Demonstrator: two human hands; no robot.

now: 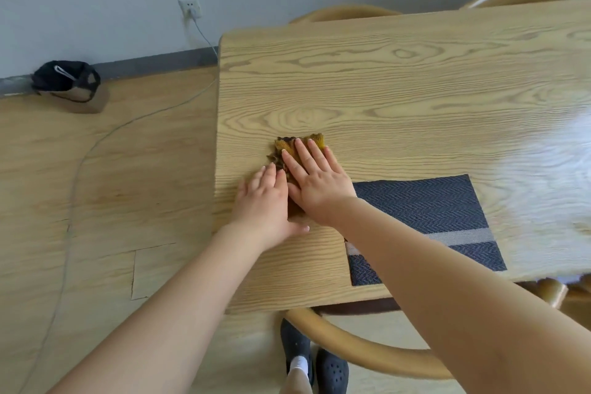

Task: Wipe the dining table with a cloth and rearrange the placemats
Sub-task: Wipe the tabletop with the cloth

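A: Mustard-yellow cloth point(295, 150) lies crumpled near the left end of the pale wood worktop point(399, 80), pinned under two flat palms. The right hand point(315, 181) presses it with straight, spread fingers; the left hand point(265, 198), also flat, rests on its near-left edge.

B: Progress?

A: Wiping appears under way, with much of the surface seemingly left. The one visible dark herringbone placemat point(441, 214) sits near the front edge, apparently not yet rearranged.

B: Orientation?

A: The cloth's long axis runs away from the person; the placemat's lies along the worktop's length.
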